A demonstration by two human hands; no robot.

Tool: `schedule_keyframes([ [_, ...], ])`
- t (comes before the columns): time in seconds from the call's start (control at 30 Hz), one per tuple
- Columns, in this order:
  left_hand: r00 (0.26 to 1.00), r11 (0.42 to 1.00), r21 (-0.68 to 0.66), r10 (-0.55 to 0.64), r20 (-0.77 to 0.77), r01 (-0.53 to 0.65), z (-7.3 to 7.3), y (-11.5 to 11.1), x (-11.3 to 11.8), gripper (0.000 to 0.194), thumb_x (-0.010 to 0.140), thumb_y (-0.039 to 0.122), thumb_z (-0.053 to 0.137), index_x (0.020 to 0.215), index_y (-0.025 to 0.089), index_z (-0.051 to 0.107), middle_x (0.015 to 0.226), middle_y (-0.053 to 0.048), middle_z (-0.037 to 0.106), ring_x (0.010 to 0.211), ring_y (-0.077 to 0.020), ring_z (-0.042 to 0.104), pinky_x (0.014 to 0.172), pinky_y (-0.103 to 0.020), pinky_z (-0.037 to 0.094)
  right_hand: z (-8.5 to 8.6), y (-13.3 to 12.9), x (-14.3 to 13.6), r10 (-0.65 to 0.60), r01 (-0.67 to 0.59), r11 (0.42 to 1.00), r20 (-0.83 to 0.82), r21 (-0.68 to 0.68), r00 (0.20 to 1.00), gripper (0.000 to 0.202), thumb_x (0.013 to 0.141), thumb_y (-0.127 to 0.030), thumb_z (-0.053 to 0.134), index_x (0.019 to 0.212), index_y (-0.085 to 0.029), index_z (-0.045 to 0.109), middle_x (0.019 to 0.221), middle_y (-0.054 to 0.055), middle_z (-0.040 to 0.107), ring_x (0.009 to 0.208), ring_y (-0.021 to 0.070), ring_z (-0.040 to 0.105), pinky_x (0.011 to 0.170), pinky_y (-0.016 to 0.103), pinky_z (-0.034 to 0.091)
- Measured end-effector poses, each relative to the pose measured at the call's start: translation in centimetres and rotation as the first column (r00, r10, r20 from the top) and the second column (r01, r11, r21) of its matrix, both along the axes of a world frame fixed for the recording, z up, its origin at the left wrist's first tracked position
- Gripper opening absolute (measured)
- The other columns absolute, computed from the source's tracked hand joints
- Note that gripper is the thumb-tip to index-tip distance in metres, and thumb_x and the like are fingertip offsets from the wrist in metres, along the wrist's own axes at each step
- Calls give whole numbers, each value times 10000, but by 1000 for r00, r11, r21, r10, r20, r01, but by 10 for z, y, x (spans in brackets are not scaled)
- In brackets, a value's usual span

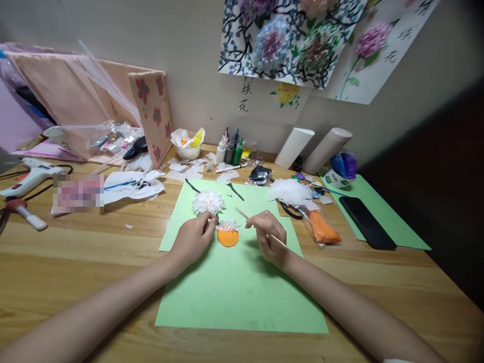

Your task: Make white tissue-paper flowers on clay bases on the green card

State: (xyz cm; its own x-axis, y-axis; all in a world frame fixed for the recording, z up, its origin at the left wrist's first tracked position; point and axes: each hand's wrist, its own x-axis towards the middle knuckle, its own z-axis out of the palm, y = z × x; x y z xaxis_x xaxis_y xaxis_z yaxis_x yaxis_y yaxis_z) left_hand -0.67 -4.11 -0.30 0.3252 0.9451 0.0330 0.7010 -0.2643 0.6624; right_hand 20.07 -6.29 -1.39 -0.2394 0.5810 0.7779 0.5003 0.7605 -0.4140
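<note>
A green sheet (242, 297) lies on the table under both hands. On it are a white ruffled flower (207, 201) and an orange rounded piece (228, 238) with pale pink-white petals (229, 225) along its top. My left hand (193, 237) rests at the flower's lower edge, thumb and fingers pinched together; what lies between the fingertips is too small to name. My right hand (269, 236), to the right of the orange piece, is closed on a thin stick (278, 241), whose tip points up and left above the sheet. Dark strips (236, 192) lie near the sheet's top edge.
White petals (289, 191), an orange clay bag (324, 227) and a black phone (366, 222) lie to the right. Paint bottles (229, 151) and a bowl (188, 146) stand behind. At left are a glue gun (32, 176) and a paper with a blue brush (132, 185).
</note>
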Motion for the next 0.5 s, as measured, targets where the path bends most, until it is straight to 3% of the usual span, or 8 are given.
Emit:
schedule_keyframes([
  [0.13,1000,1000,-19,2,-21,-2,2,0,0,265,914,353,314,879,225,542,755,-10,649,645,-179,563,596,-267,349,1,24,27,-277,282,959,126,-25,953,223,903,-127,397,1029,-212,559,823,44,659,771,185,585,673,316,456],
  [0.27,999,1000,-24,0,-38,-1,3,-1,0,278,912,368,307,884,232,548,704,1,635,621,-179,557,592,-268,355,-4,44,48,-538,564,825,361,40,761,179,890,-158,415,955,-173,581,774,68,635,758,216,570,683,327,428],
  [0.4,999,1000,-18,-19,-42,18,2,0,0,287,914,376,298,881,237,548,755,0,657,629,-178,570,598,-268,363,-10,50,57,-693,733,675,409,79,594,249,801,-101,476,1044,-125,528,912,137,632,903,270,552,794,392,410],
  [0.5,997,999,-24,-26,-67,25,3,0,0,285,915,373,296,873,239,543,765,4,661,646,-181,576,602,-267,362,-13,52,64,-725,793,608,432,34,537,305,750,-55,488,1051,-99,498,964,182,627,975,304,538,878,458,363],
])
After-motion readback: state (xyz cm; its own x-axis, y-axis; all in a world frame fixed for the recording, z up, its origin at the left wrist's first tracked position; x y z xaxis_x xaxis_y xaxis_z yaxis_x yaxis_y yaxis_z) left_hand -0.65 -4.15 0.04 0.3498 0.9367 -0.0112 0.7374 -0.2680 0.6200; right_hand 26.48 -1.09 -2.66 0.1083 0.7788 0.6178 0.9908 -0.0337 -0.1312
